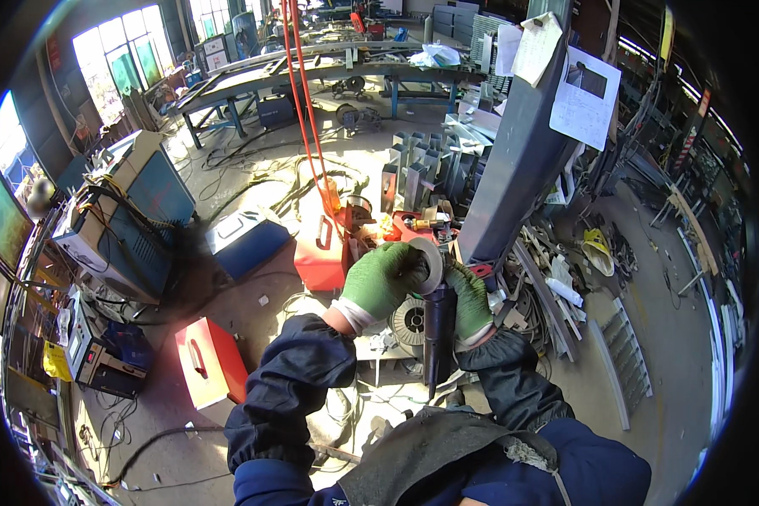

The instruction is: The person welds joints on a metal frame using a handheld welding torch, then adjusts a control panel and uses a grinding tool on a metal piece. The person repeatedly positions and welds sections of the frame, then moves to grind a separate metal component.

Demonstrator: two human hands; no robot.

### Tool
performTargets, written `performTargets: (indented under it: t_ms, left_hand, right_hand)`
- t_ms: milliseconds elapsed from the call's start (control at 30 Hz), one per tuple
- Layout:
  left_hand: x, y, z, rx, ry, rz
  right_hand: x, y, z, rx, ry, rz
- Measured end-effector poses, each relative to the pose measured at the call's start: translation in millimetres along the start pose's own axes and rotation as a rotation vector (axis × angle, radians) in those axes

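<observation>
I hold a dark angle grinder (438, 325) upright in front of my chest. My right hand (471, 302), in a green glove, grips its body. My left hand (382, 277), also in a green glove, closes on the grey grinding disc (430, 264) at the tool's head. Both sleeves are dark blue. The grinder's lower end points down toward my body.
A tall grey steel column (523, 143) with papers stuck on it rises just right of my hands. Red toolboxes (320, 257) (211, 358), a blue welding machine (131, 219), a wire spool (409, 320), cables and metal scrap (557, 287) lie on the floor. Orange slings (304, 101) hang ahead.
</observation>
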State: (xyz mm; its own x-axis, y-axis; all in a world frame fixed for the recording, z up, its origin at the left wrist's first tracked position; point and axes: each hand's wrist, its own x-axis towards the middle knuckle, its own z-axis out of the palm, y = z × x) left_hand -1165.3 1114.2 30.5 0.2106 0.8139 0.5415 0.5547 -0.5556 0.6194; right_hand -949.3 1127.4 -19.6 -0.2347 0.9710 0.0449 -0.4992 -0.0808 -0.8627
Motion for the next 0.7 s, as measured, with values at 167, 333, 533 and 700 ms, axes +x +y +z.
performTargets:
  t_ms: [167, 333, 533, 700]
  left_hand:
    - [9.9, 7.4, -15.1, 0.183, -0.033, 0.245]
    - [5.7, 11.0, -12.6, -0.086, -0.102, 0.124]
    - [6.5, 19.9, -8.2, -0.125, -0.046, 0.046]
    - [11.5, 15.1, -3.2, -0.133, 0.003, 0.207]
  right_hand:
    - [-1.7, -3.5, 2.0, 0.067, -0.002, 0.026]
    - [-11.6, -12.8, 11.6, 0.045, 0.005, 0.045]
    - [-9.7, -9.5, 11.3, 0.054, 0.04, 0.004]
    - [-6.4, -12.7, 16.2, 0.081, 0.047, 0.052]
